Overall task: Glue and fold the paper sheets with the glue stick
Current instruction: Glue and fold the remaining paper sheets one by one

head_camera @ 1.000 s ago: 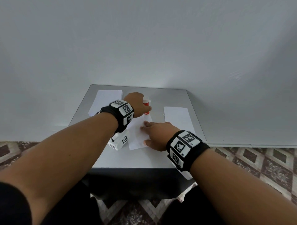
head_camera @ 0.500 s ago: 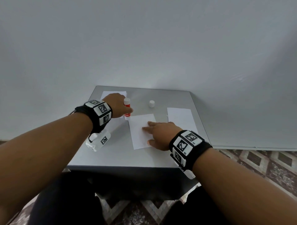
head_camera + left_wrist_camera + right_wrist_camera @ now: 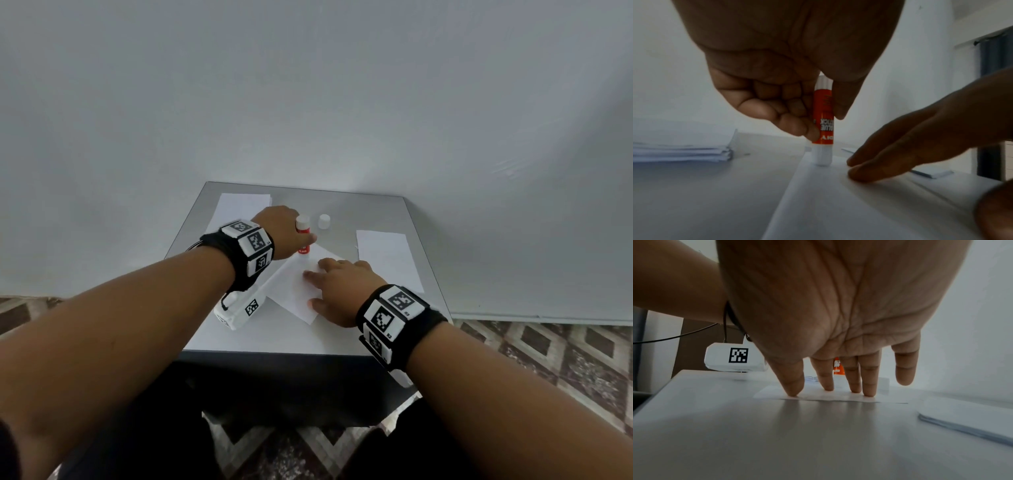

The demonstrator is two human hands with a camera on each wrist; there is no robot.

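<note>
Red-labelled glue stick [image 3: 822, 123]: pinched upright in left hand [image 3: 281, 229], tip on paper sheet [image 3: 298, 287]. Right hand [image 3: 342, 287] flat, fingers pinning sheet. Risk: sheet skews if pinning slackens.

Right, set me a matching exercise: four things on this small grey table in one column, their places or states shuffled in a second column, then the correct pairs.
Things
1. red and white glue stick
2. small white cap
3. single white paper sheet
4. stack of white paper sheets

States
A. lying untouched at the table's right side
B. standing alone near the table's far edge
C. held upright in the left hand, lower end on paper
D. pressed flat under the right hand

Pairs: 1-C, 2-B, 3-D, 4-A
</note>
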